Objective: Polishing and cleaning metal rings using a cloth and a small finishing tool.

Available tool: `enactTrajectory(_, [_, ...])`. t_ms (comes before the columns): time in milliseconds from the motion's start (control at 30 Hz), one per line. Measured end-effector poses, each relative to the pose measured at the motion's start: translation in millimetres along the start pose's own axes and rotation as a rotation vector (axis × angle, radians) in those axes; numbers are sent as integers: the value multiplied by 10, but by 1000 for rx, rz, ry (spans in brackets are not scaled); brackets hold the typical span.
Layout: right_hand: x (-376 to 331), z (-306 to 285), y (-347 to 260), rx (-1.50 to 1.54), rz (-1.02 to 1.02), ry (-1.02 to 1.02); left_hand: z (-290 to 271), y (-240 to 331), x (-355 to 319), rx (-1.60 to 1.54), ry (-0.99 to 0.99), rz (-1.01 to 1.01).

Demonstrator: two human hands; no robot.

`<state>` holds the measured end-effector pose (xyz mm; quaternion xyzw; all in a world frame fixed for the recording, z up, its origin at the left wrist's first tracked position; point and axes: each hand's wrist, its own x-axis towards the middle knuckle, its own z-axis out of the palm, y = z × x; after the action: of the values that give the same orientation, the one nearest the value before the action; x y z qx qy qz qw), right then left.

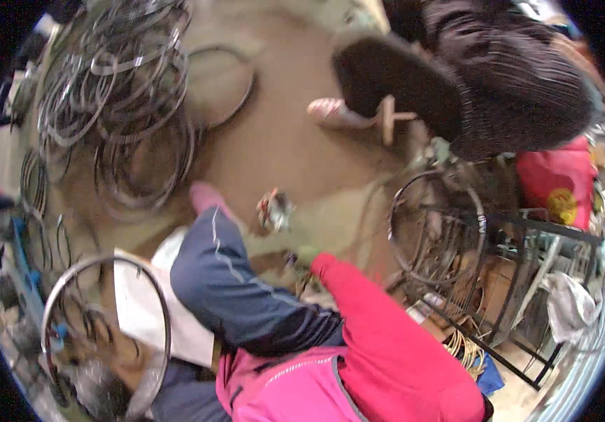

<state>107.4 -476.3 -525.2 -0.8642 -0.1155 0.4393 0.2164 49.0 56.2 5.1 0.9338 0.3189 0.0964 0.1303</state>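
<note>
Rim pile [116,98]: many bare metal wheel rims heaped on the brown floor [281,141], far left and top.
Near rim [105,330]: one shiny rim upright at lower left, beside a white sheet [144,302].
Hands: neither shows clearly; whether they are spread or clasped, I cannot tell.
Small metal part [274,209]: centre, above the red sleeve [380,330].
Spoked wheel [436,225]: right, beside a black metal stand [527,281].
Another person [499,77]: top right, crouching in sandals.

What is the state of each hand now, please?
Left hand: not in view.
Right hand: mostly hidden beyond the red sleeve; open or closed cannot be told, and no held thing can be made out.
</note>
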Motion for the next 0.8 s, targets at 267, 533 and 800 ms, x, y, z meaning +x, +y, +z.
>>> enactTrajectory(267, [-973,-709,-307,263,118,260,83,607,-82,242,84,0])
enactTrajectory(533, [-1592,-1627,-883,574,37,910,66,216,-75,313,140,62])
enactTrajectory(800, [-2114,-2736,-2735,1116,-628,655,164,-189,-361,315,339,190])
